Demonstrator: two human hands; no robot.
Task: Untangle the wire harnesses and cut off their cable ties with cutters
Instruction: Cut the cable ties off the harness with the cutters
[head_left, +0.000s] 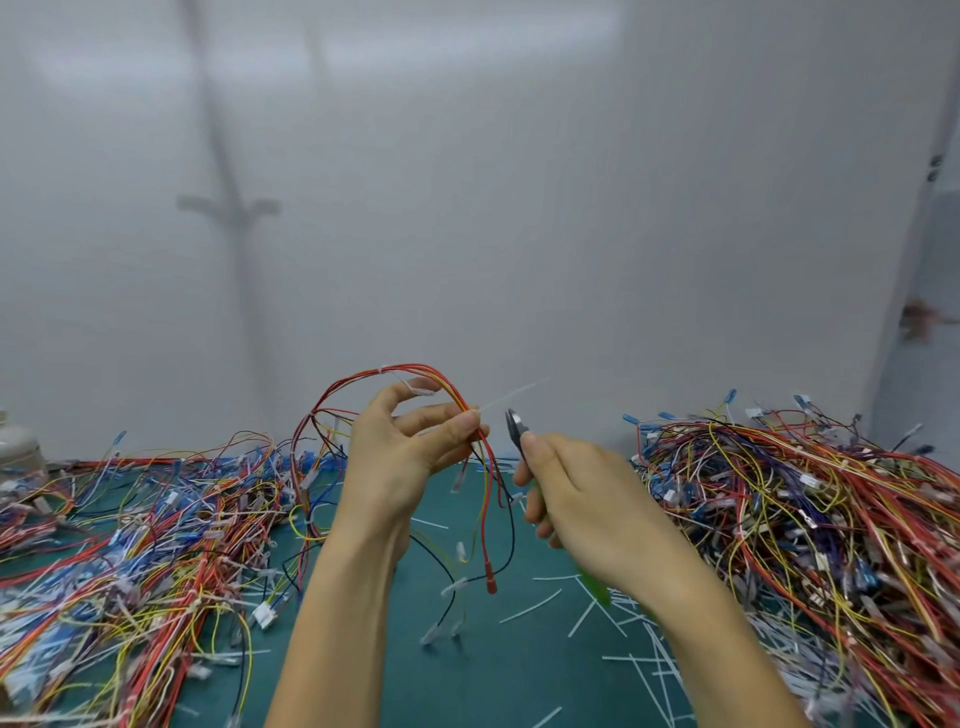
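Note:
My left hand (410, 447) holds a wire harness (374, 384) of red, yellow and black wires up above the green mat, pinching it where a white cable tie (511, 399) sticks out to the right. The harness loops over the hand and its ends with connectors hang down toward the mat. My right hand (576, 488) grips green-handled cutters (518, 428), whose metal jaws point up just right of the tie's tail without touching it. I cannot tell whether the jaws are apart.
A big tangle of harnesses (130, 545) covers the left of the green mat (493, 675), and another heap (810, 519) fills the right. Several cut white tie pieces (639, 639) lie scattered near the front right. A white wall stands behind; a pale container (15, 441) sits far left.

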